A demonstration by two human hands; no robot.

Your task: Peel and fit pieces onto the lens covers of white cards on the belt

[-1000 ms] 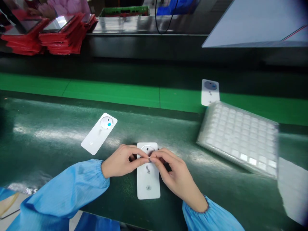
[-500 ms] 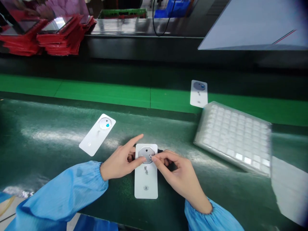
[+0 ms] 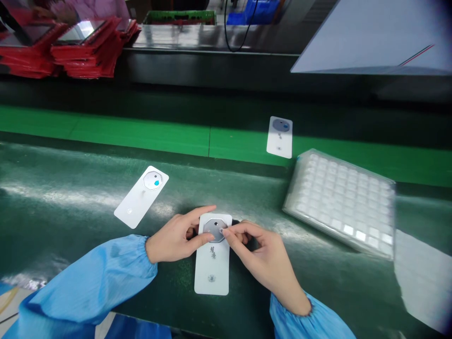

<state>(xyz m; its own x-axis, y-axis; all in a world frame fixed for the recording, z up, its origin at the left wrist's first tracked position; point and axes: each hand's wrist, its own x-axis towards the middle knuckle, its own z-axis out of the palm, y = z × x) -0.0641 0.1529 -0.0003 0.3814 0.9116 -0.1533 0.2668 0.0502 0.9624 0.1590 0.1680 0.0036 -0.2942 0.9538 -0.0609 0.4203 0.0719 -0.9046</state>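
Head view, looking down at the green table (image 3: 247, 188): where's the work, and what are the hands up to?

"Straight in front of the person, on the white panel (image 3: 212, 266). Left hand (image 3: 178, 238) lays its thumb on the panel, at the lower left of the octagonal disc (image 3: 210, 226), with the forefinger stretched past the top edge. Other fingers are tucked partly out of sight, so I can't tell whether they grip."

And the right hand (image 3: 263, 249)?

"Thumb and forefinger are pinched together over the disc's right side, on what looks like a tiny pale piece (image 3: 221, 230). Too small to name from where I'm standing."

How would you handle that well?

"Steady the panel with the left thumb, pressing near the disc's edge and clear of the pinch. I'd hold the piece lightly, by its very rim, and line it up before letting it touch. A skewed panel or a dragged fingertip could spoil it, I'd judge. The second panel (image 3: 139, 202), slanted off to the left, can be left alone."
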